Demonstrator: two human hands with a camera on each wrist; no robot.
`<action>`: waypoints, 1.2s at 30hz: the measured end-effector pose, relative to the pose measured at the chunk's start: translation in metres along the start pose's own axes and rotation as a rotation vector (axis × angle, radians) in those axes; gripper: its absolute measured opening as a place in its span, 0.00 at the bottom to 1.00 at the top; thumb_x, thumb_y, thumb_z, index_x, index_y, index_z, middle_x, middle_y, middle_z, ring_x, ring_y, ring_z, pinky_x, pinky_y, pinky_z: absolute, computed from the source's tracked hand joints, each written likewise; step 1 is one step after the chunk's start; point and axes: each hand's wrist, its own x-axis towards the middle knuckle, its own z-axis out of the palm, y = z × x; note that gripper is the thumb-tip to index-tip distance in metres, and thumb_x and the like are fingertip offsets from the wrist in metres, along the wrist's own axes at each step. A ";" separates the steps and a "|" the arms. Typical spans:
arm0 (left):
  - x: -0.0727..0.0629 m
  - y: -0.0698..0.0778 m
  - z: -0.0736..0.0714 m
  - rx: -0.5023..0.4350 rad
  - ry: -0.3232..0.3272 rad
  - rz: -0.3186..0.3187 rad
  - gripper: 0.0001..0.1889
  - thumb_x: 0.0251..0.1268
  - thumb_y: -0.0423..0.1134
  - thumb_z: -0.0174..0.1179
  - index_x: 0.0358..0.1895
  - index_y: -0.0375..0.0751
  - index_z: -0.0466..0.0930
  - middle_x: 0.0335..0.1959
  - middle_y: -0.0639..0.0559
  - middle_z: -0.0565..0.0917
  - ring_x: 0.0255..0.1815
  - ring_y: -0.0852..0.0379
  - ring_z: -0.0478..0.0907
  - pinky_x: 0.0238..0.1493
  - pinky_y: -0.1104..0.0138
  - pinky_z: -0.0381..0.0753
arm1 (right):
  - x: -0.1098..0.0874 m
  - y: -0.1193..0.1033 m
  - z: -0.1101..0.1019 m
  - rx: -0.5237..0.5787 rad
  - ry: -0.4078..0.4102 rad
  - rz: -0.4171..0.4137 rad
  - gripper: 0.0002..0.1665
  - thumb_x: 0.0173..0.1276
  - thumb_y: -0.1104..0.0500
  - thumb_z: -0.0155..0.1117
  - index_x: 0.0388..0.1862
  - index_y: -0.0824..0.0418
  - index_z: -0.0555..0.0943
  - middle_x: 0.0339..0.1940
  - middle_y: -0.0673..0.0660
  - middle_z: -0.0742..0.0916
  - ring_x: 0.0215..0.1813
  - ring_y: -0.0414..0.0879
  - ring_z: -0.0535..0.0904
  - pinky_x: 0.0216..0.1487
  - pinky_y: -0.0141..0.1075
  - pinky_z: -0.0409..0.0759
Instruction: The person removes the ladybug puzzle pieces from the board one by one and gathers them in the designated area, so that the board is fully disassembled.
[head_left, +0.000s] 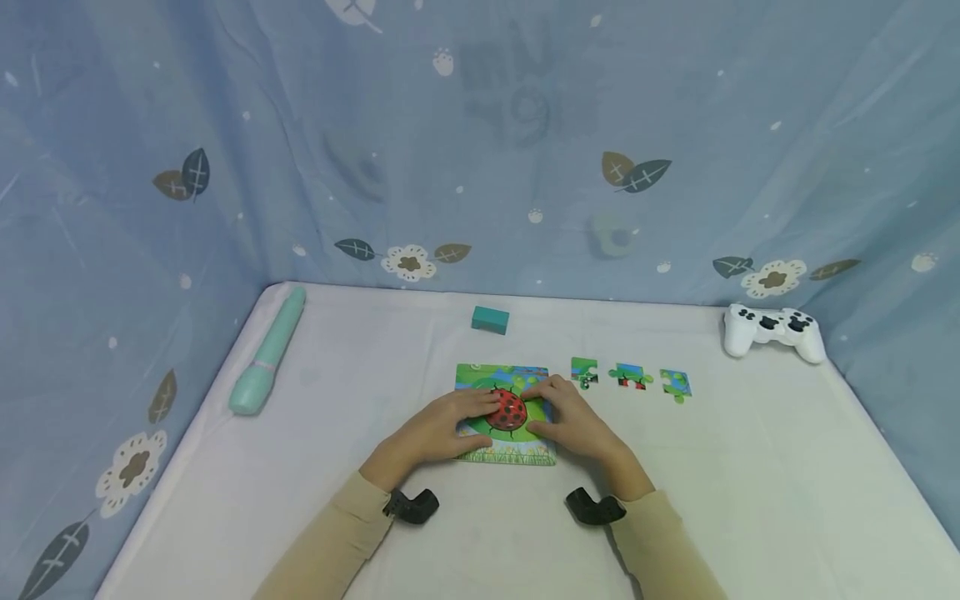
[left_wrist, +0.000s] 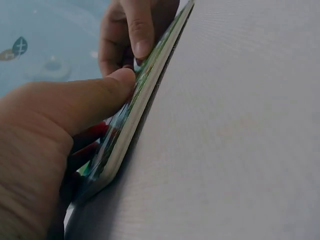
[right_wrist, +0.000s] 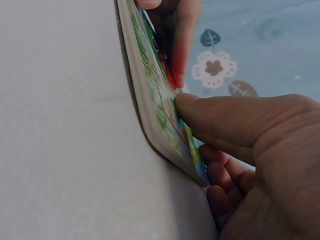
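A flat ladybug jigsaw puzzle lies on the white table, its thick pale edge showing in both wrist views. My left hand rests over its left side, fingers stretched onto the red ladybug and thumb near the lower border. From the right, my right hand touches the picture with thumb and index finger extended; its other fingers bend by the board's right edge in the right wrist view. Three loose jigsaw pieces lie in a row to the right: one green, one with red, one blue-green.
Behind the puzzle sits a small teal block. A mint-coloured wand-like object lies along the left table edge. At the far right corner is a white game controller. Blue patterned curtain surrounds the table's back and sides.
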 end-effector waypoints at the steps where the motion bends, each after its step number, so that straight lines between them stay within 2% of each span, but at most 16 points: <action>1: 0.000 0.001 -0.001 0.006 -0.004 0.003 0.29 0.62 0.52 0.62 0.63 0.40 0.74 0.66 0.50 0.73 0.68 0.49 0.67 0.68 0.54 0.68 | 0.001 0.000 0.000 0.000 -0.004 0.009 0.23 0.59 0.58 0.70 0.54 0.60 0.79 0.50 0.57 0.76 0.54 0.52 0.69 0.56 0.54 0.72; 8: 0.001 0.003 -0.004 0.011 -0.027 -0.023 0.28 0.61 0.52 0.62 0.61 0.40 0.76 0.66 0.50 0.73 0.69 0.49 0.67 0.68 0.55 0.68 | 0.003 -0.001 0.002 0.017 -0.006 0.059 0.22 0.59 0.59 0.70 0.52 0.59 0.78 0.50 0.57 0.76 0.55 0.52 0.69 0.58 0.53 0.71; 15: 0.002 0.003 -0.004 0.008 -0.043 -0.042 0.28 0.62 0.52 0.61 0.62 0.41 0.75 0.67 0.52 0.72 0.69 0.49 0.66 0.68 0.55 0.67 | 0.003 -0.004 0.002 0.073 -0.023 0.071 0.18 0.59 0.59 0.69 0.48 0.59 0.78 0.53 0.59 0.75 0.59 0.55 0.66 0.61 0.57 0.68; 22: 0.002 0.003 -0.003 -0.008 -0.045 -0.049 0.28 0.62 0.52 0.61 0.62 0.40 0.75 0.67 0.51 0.71 0.69 0.49 0.66 0.68 0.55 0.68 | 0.003 -0.004 0.003 0.066 -0.024 0.066 0.27 0.60 0.59 0.68 0.57 0.63 0.73 0.58 0.62 0.73 0.62 0.57 0.64 0.62 0.58 0.66; 27: 0.002 0.001 -0.002 -0.005 -0.041 -0.048 0.28 0.62 0.53 0.61 0.62 0.41 0.75 0.67 0.51 0.71 0.69 0.48 0.66 0.67 0.55 0.69 | 0.003 -0.003 0.003 0.054 -0.030 0.066 0.23 0.60 0.58 0.68 0.55 0.60 0.76 0.57 0.61 0.72 0.60 0.57 0.63 0.60 0.60 0.66; 36: 0.002 0.000 -0.002 -0.025 -0.026 -0.045 0.28 0.61 0.53 0.62 0.61 0.40 0.76 0.67 0.50 0.71 0.69 0.48 0.66 0.67 0.54 0.70 | 0.003 -0.002 0.000 0.050 -0.051 0.054 0.24 0.61 0.59 0.67 0.56 0.58 0.73 0.56 0.59 0.74 0.56 0.53 0.64 0.57 0.56 0.69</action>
